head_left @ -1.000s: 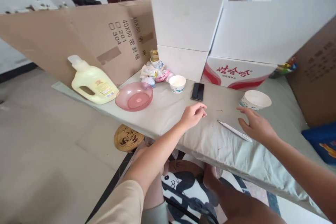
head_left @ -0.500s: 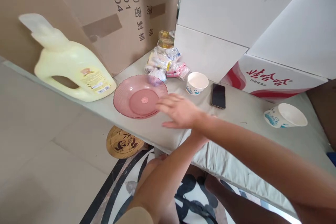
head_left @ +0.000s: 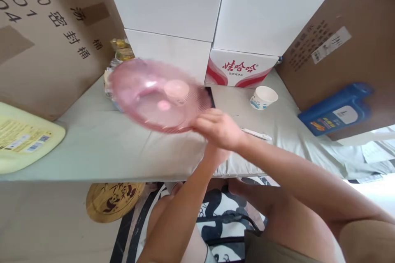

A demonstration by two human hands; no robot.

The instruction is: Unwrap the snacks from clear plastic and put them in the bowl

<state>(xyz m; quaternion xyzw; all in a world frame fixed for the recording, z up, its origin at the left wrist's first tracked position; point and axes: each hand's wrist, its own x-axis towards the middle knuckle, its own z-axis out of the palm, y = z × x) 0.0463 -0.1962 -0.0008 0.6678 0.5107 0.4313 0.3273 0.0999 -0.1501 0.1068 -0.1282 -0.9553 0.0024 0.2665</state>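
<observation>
My right hand is closed on the right rim of a translucent pink plastic dish, which is raised off the surface and blurred by motion. A paper cup shows faintly through the dish, and a dark phone peeks out past its right edge. My left hand lies crossed beneath my right hand and wrist; its fingers are hidden. Just right of my right wrist is a slim white stick-like object. Another paper cup with a blue print stands farther right.
A pale yellow jug lies at the left, a blue bottle at the right. Cardboard boxes and white cartons wall in the cloth-covered surface. Wrapped packets stand partly behind the dish. Below is a round wooden panda stool.
My right hand has taken hold of the pink dish, lifted it and brought it rightward, over one cup and most of the phone. The view has swung right, bringing the blue bottle into sight.
</observation>
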